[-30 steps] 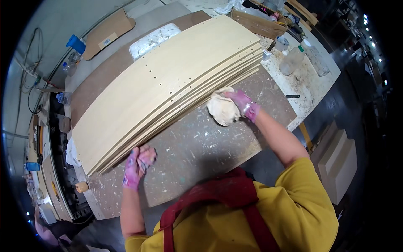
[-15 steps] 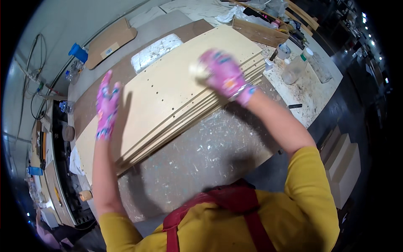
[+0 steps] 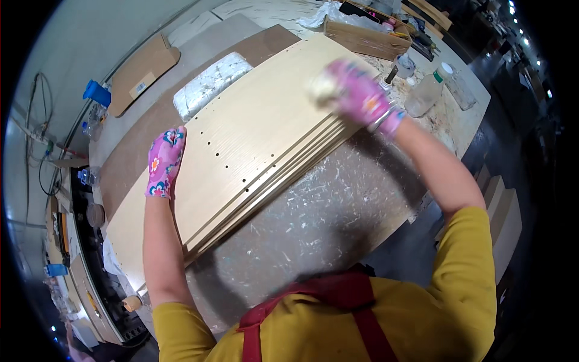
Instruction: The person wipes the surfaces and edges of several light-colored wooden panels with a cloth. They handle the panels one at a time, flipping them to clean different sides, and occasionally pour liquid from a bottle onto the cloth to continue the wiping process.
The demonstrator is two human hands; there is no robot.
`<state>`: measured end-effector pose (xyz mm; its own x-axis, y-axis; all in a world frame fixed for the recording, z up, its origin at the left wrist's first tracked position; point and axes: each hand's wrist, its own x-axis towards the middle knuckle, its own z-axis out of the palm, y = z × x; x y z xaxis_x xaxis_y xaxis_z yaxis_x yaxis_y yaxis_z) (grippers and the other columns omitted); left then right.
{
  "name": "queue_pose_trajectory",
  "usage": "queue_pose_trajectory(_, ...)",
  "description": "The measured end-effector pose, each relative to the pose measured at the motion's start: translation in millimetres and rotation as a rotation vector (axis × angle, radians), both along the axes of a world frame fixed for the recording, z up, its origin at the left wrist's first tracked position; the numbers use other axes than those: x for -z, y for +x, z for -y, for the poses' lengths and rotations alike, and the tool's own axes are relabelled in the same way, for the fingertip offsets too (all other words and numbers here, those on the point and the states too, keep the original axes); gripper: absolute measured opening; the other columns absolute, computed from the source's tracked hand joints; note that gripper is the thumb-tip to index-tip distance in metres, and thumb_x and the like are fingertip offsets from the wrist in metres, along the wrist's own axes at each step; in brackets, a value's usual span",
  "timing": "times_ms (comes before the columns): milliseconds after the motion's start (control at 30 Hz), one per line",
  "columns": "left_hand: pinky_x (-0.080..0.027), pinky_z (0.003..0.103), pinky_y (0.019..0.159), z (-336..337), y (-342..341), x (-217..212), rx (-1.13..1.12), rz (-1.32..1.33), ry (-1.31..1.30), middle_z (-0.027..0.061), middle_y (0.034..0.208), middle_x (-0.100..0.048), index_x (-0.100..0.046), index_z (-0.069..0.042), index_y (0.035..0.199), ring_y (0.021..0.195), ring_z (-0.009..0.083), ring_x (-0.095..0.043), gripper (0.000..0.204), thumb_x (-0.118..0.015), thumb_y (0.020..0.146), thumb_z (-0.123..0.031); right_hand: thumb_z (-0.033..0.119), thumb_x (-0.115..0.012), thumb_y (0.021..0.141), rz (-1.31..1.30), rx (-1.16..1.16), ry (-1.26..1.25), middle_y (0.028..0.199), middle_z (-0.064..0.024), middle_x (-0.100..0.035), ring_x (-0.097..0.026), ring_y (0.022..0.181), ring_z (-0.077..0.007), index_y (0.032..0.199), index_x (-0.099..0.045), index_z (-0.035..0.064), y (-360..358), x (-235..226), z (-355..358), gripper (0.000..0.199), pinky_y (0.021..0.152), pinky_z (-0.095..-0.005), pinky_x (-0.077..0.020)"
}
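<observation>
both gloved hands have slid down the top panel (image 3: pixel 259 145) since 0.5 s ago. right hand (image 3: pixel 362 96) grips a pale rag (image 3: pixel 322 89) — fingers curled; left hand (image 3: pixel 164 161) lies flat, fingers together, at the far edge.

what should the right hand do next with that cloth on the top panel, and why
Probably draw the right hand and its pale cloth along the top panel toward the left hand: the cloth sits at the far end, and the left hand lies flat, steadying the stack.

The stacked panels (image 3: pixel 265 145) are pale wood with a smooth, matt, finely streaked face. The counter (image 3: pixel 313 223) is rough, speckled chipboard. Both hands wear flowered pink cloth gloves (image 3: pixel 164 161); the right hand (image 3: pixel 362 96) presses a cream cloth pad (image 3: pixel 322 89).
</observation>
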<state>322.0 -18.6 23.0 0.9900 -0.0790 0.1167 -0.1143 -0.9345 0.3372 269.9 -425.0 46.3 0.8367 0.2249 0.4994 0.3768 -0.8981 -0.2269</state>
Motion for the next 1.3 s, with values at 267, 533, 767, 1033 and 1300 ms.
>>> queue_pose_trajectory(267, -0.042, 0.044, 0.067, 16.9, -5.6, -21.8, -0.017, 0.083, -0.025, 0.0231, 0.073, -0.054, -0.054, 0.001, 0.072, 0.073, 0.0398, -0.054, 0.047, -0.05, 0.091, -0.041, 0.03, -0.061, 0.088, -0.259, 0.253, 0.759, 0.101, -0.0084, -0.064, -0.063, 0.085, -0.0205, 0.107, -0.062, 0.0072, 17.4, 29.5, 152.4, 0.03, 0.077, -0.0334, -0.0496)
queue_pose_trajectory(533, -0.04, 0.039, 0.06, 28.9, -14.9, -63.8, -0.112, 0.178, 0.051, 0.0172, 0.063, -0.048, -0.046, -0.001, 0.065, 0.059, 0.0324, -0.048, 0.053, -0.056, 0.087, -0.048, 0.023, -0.069, 0.083, -0.373, 0.198, 1.253, 0.106, -0.0064, -0.065, -0.061, 0.09, -0.0149, 0.113, -0.06, 0.001, 6.7, 55.8, 127.9, 0.039, 0.079, -0.0261, -0.0473)
queue_pose_trajectory(767, -0.039, 0.038, 0.058, 27.8, -31.0, -94.5, -0.07, 0.264, 0.079, 0.0161, 0.061, -0.049, -0.049, -0.002, 0.066, 0.057, 0.0305, -0.046, 0.054, -0.06, 0.082, -0.052, 0.018, -0.073, 0.079, -0.37, 0.183, 1.23, 0.105, -0.0055, -0.065, -0.062, 0.091, -0.0133, 0.117, -0.056, 0.0016, -7.1, 30.7, 108.2, 0.044, 0.08, -0.0252, -0.0485)
queue_pose_trajectory(1033, -0.038, 0.033, 0.056, 38.0, -91.6, -137.7, 0.061, 0.482, 0.001, 0.0128, 0.063, -0.047, -0.052, -0.002, 0.069, 0.058, 0.0262, -0.045, 0.043, -0.069, 0.077, -0.04, 0.016, -0.066, 0.084, -0.37, 0.106, 1.003, 0.096, -0.0045, -0.065, -0.062, 0.083, -0.0118, 0.111, -0.06, 0.003, -14.8, 51.4, 154.6, 0.03, 0.071, -0.0242, -0.0503)
queue_pose_trajectory(1300, -0.036, 0.028, 0.054, 48.9, -197.0, -140.8, 0.167, 0.376, -0.026, 0.0073, 0.06, -0.042, -0.048, -0.002, 0.067, 0.056, 0.0184, -0.041, 0.03, -0.069, 0.076, -0.022, 0.013, -0.065, 0.086, -0.469, 0.203, 1.164, 0.078, 0.0019, -0.061, -0.058, 0.065, -0.0074, 0.092, -0.061, 0.0067, -152.2, 61.0, 159.8, 0.01, 0.057, -0.0234, -0.0481)
